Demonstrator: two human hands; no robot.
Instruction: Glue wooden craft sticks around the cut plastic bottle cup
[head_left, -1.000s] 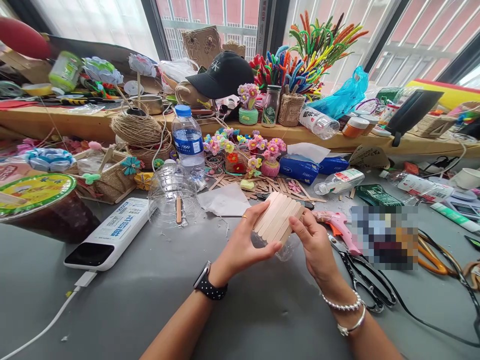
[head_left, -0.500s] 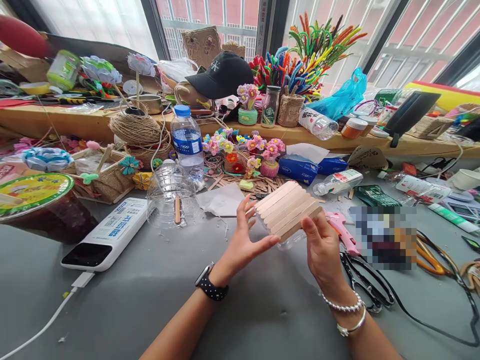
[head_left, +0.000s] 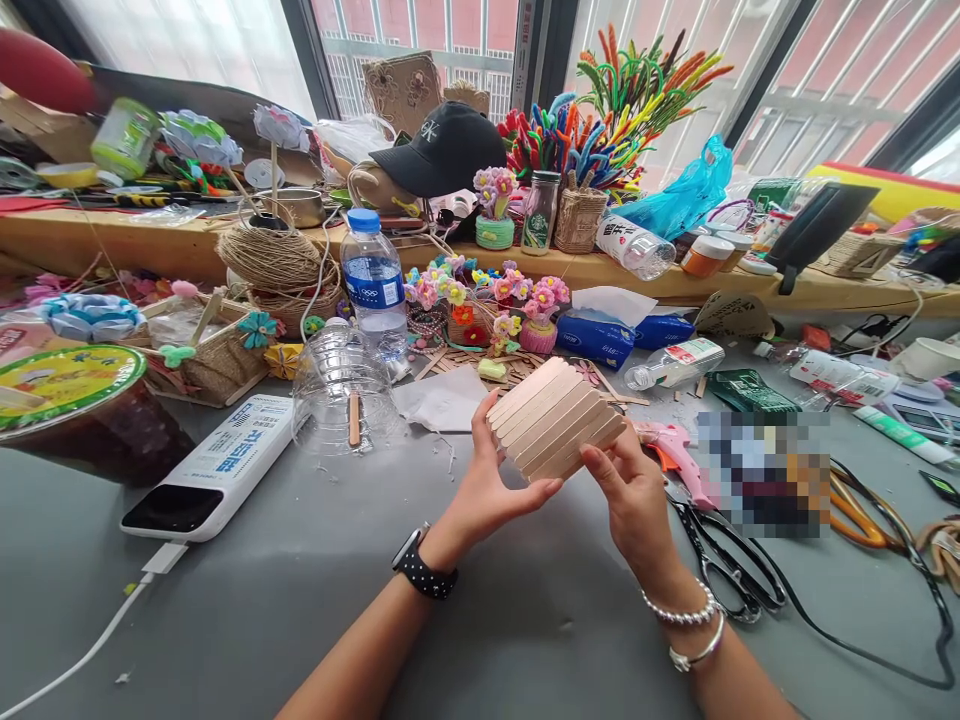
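Wooden-stick panel [head_left: 559, 420] is held over the grey table [head_left: 480, 640], between both hands and touching both, so neither is nearer. From the left hand [head_left: 486, 490] it lies to the right and far; from the right hand [head_left: 637, 495], to the left and far. The left hand is closed round its left end, with the thumb along the near edge; the right hand pinches its near right corner. How firmly they press, I cannot tell. The sticks lie side by side, their long axis running from near left to far right. Their rounded ends [head_left: 504, 437] point left, toward the left fingers.
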